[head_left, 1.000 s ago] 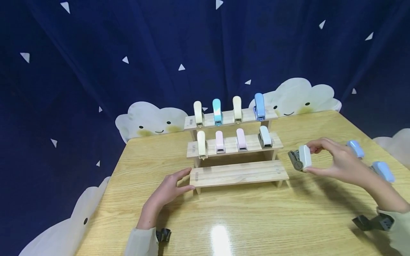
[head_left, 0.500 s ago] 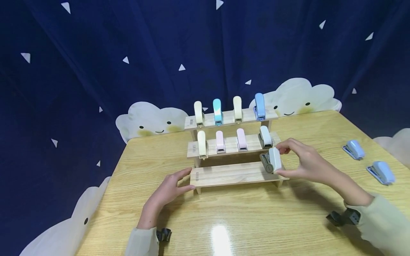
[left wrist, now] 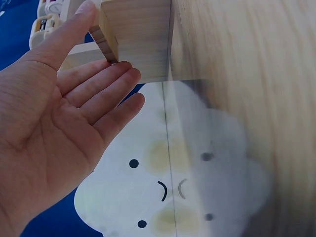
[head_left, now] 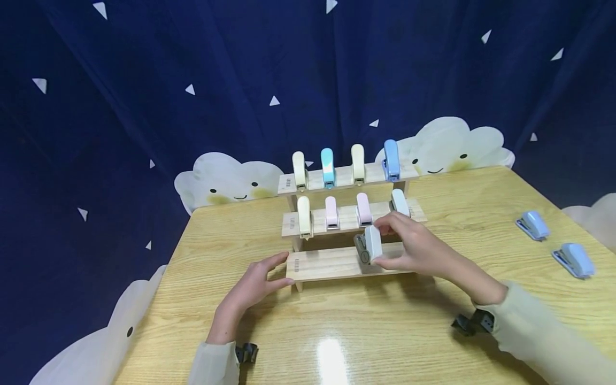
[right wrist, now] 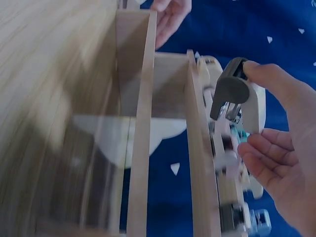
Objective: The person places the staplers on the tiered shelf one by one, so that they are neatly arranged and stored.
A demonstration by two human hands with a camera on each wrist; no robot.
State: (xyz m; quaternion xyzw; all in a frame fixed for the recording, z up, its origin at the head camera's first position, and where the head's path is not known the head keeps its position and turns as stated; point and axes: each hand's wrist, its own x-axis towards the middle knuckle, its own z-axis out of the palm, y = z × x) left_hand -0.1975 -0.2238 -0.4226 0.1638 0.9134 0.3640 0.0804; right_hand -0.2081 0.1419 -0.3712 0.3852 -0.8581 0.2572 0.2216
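Observation:
A white and grey stapler is held over the lowest board of a three-tier wooden rack; my right hand pinches it between thumb and fingers. In the right wrist view the stapler is apart from the boards, its grey base facing the camera. My left hand rests at the left end of the lowest board, thumb near the front corner and fingers near the back. The left wrist view shows that hand with its palm exposed and fingers fairly straight beside the board end.
Several staplers stand on the upper two tiers, among them a blue one and a cream one. Two light blue staplers lie on the table at right. A cloud-shaped panel and dark blue curtain stand behind.
My right hand has carried the white and grey stapler leftward, from beside the rack to above its lowest board. My left hand has stayed at the board's left end.

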